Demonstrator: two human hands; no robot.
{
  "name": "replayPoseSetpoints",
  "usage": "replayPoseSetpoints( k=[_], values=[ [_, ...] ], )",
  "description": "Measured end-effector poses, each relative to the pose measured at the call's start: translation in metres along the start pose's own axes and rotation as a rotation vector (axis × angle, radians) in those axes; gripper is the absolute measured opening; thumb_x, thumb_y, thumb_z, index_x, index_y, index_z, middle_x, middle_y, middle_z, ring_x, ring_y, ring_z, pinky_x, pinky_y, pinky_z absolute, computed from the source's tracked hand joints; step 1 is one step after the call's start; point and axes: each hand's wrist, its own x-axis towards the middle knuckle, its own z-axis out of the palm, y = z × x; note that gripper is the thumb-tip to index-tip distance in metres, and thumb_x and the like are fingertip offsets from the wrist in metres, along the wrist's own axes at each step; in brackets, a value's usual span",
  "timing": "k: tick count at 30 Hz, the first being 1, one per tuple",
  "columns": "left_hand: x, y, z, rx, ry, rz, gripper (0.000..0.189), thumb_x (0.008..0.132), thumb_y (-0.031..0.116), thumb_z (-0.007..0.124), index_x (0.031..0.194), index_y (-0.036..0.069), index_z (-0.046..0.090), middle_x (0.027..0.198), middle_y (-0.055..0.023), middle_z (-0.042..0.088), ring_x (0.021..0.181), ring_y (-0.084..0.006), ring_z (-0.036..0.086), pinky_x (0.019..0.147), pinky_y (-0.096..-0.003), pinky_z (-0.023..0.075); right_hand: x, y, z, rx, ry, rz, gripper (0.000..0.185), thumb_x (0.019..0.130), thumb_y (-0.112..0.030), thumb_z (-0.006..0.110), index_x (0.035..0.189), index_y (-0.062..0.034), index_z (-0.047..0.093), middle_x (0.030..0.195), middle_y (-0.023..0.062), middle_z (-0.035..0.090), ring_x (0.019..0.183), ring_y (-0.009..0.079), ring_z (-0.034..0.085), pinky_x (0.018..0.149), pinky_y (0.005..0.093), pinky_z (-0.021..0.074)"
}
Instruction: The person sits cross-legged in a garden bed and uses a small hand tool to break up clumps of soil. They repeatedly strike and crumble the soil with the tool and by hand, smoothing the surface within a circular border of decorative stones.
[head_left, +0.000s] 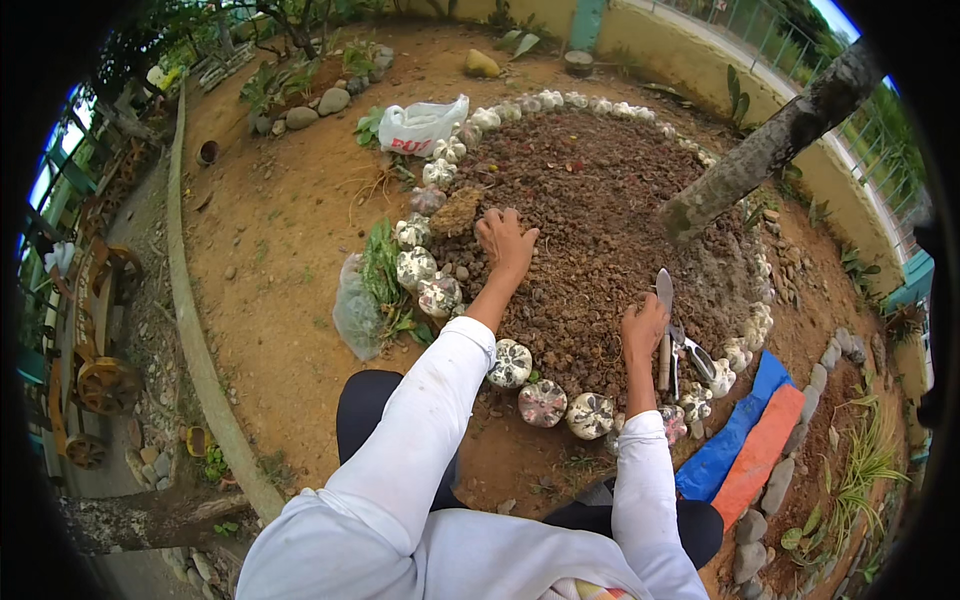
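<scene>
My left hand (507, 244) is spread over the brown crumbly soil (570, 262) of a round bed, beside a large clod (457, 213); its fingertips are partly hidden against the soil. My right hand (643, 330) rests at the soil with its fingers bent, and whether it holds anything cannot be made out. Just right of it lie a trowel (664, 289) with a metal blade and wooden handle, and a pair of pruning shears (686, 352). Painted plastic bottle bottoms (542, 403) edge the bed.
A tree trunk (772, 142) rises from the bed's right side. Left of the border are a white plastic bag (424, 126), a clear bag (355, 311) and leafy greens (381, 264). Blue (731, 427) and orange (759, 454) sheets lie at right, near border stones (778, 486).
</scene>
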Motion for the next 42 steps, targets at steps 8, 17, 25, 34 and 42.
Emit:
replayPoseSetpoints(
  k=[8,17,25,34,42],
  values=[
    [-0.035,-0.033,0.026,-0.059,-0.270,0.526,0.075,0.094,0.051,0.059,0.154,0.019,0.029,0.163,-0.0145,0.012,0.150,-0.0428,0.004,0.116,-0.0690,0.0053,-0.014,0.080,-0.005,-0.301,-0.159,0.082,0.049,0.091,-0.016,0.062,0.137,-0.0043,0.048,0.119,0.0221,0.055,0.111,0.0430,0.054,0.091,0.0538,0.0454],
    [-0.118,-0.015,0.037,0.499,-0.598,0.562,0.131,0.056,0.090,0.065,0.158,0.040,0.000,0.166,-0.0111,-0.003,0.148,-0.0510,-0.002,0.100,-0.0867,0.0024,-0.029,0.078,-0.057,-0.010,-0.255,0.259,0.045,0.097,-0.023,0.050,0.140,-0.0079,0.051,0.109,0.0259,0.067,0.099,0.0434,0.064,0.083,0.0512,0.0497],
    [-0.119,-0.007,0.052,0.563,-0.553,0.574,0.135,0.054,0.089,0.067,0.159,0.037,-0.002,0.166,-0.0144,-0.004,0.147,-0.0549,-0.001,0.101,-0.0862,0.0018,-0.063,0.084,-0.042,-0.066,-0.337,0.269,0.046,0.102,-0.026,0.041,0.146,-0.0166,0.048,0.096,0.0294,0.068,0.086,0.0449,0.066,0.076,0.0529,0.0505],
    [-0.100,0.015,0.081,0.419,-0.565,0.796,0.137,0.054,0.068,0.085,0.159,0.037,0.002,0.166,-0.0153,0.000,0.150,-0.0442,0.011,0.110,-0.0753,0.0124,-0.075,0.040,-0.031,0.307,-0.555,0.387,0.049,0.104,-0.023,0.040,0.151,-0.0096,0.040,0.087,0.0171,0.068,0.066,0.0285,0.062,0.064,0.0430,0.0506],
    [-0.089,0.023,0.098,0.131,-0.542,0.660,0.107,0.068,0.001,0.083,0.153,0.036,0.029,0.159,-0.0168,0.021,0.141,-0.0423,0.030,0.107,-0.0567,0.0373,-0.068,-0.008,-0.059,0.629,-0.710,0.559,0.051,0.104,-0.025,0.042,0.154,-0.0135,0.036,0.061,0.0043,0.051,0.052,0.0151,0.049,0.050,0.0327,0.0419]
  ],
)
